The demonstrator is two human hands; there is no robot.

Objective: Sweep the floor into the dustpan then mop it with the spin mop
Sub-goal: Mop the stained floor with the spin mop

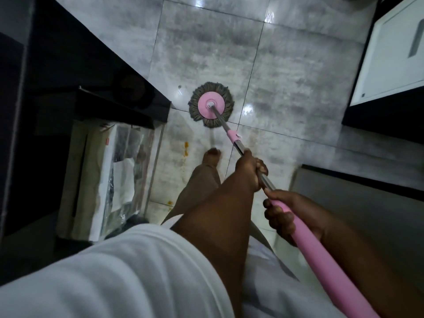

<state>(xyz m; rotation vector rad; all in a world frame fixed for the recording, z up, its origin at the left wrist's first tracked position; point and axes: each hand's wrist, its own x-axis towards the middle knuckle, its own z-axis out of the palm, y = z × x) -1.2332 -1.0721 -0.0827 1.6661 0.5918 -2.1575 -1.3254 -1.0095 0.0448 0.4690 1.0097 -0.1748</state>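
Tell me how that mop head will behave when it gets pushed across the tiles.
The mop head probably glides: the tiled floor looks glossy. Its grey fringe looks soft, so it should flop and splay. The pink disc seems rigid, likely keeping it flat.

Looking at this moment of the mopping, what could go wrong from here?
1. The bare foot stands on glossy grey floor tiles; wet, they may be slippery.
2. Orange stains lie near the foot, behind the round grey-fringed mop head with pink disc, so they may be missed or stepped in.
3. The mop head works close to the dark cabinet and could knock it.
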